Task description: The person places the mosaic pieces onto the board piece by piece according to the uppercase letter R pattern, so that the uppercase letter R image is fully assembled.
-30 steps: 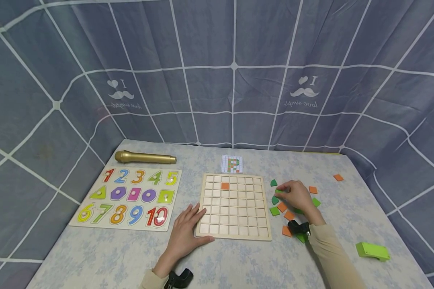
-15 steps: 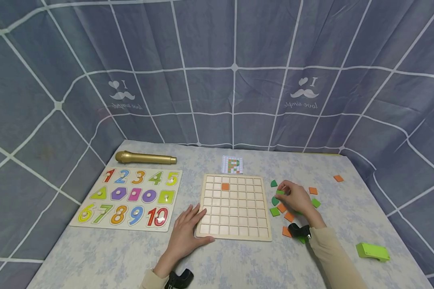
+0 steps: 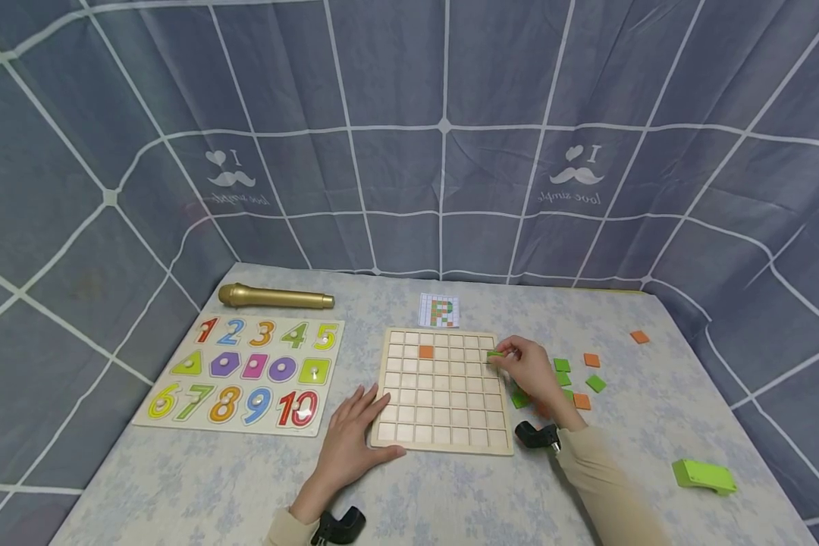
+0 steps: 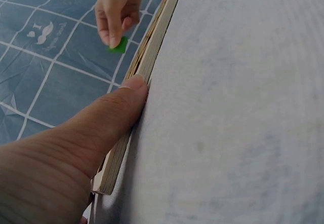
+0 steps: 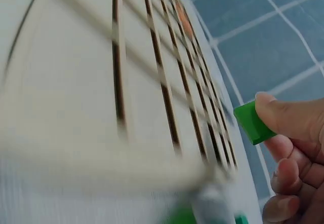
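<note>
A light wooden grid board (image 3: 440, 447) lies mid-table with one orange square tile (image 3: 426, 352) in its upper rows. My left hand (image 3: 348, 440) is spread at the board's lower left corner. Its thumb (image 4: 114, 110) presses the front edge, as the left wrist view shows. Above the board's right edge, my right hand (image 3: 528, 371) pinches a green square tile (image 5: 252, 122) between thumb and fingers. Green and orange tiles, such as a green one (image 3: 596, 383), lie scattered to the right, some hidden behind the right hand.
A small pattern card (image 3: 439, 310) lies behind the board. On the left are a number-and-shape puzzle board (image 3: 239, 379) and a gold microphone (image 3: 276, 296). A bright green block (image 3: 704, 476) sits at the front right. A grid-patterned curtain (image 3: 444, 174) surrounds the table.
My right hand has moved left from the loose tiles to the board's right edge, carrying the green tile. More scattered tiles show behind it. The left hand has stayed in place.
</note>
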Available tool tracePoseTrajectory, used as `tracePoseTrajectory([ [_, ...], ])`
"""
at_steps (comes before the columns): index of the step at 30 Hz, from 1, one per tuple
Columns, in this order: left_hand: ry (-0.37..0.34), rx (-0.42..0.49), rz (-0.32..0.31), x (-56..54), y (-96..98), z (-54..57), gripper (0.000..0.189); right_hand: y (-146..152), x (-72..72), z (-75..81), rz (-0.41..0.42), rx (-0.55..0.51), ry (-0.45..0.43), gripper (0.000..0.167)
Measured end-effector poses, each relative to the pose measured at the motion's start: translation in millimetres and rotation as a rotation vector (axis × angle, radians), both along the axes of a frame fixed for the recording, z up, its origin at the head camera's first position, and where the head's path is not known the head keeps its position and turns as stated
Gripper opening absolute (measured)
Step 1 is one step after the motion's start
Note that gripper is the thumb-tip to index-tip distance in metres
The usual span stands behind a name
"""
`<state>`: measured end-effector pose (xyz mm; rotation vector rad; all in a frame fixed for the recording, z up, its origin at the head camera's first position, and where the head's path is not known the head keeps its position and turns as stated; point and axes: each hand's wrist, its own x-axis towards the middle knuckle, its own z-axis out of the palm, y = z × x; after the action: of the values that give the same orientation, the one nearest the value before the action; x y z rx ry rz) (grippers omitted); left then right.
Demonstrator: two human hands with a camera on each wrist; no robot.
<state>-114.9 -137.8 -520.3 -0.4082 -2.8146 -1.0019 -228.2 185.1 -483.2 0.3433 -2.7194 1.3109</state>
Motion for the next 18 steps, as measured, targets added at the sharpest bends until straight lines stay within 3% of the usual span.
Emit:
tracePoseTrajectory([
  [10, 0.010, 0.001, -0.005, 0.2, 0.3, 1.2, 0.086, -58.4, -8.0, -1.7, 0.162, -0.075, -0.001, 0.011],
  [18, 0.007, 0.010, -0.008, 0.3, 0.3, 1.4, 0.086, -89.3, -11.4, -6.9, 0.211, -0.078, -0.013, 0.013],
])
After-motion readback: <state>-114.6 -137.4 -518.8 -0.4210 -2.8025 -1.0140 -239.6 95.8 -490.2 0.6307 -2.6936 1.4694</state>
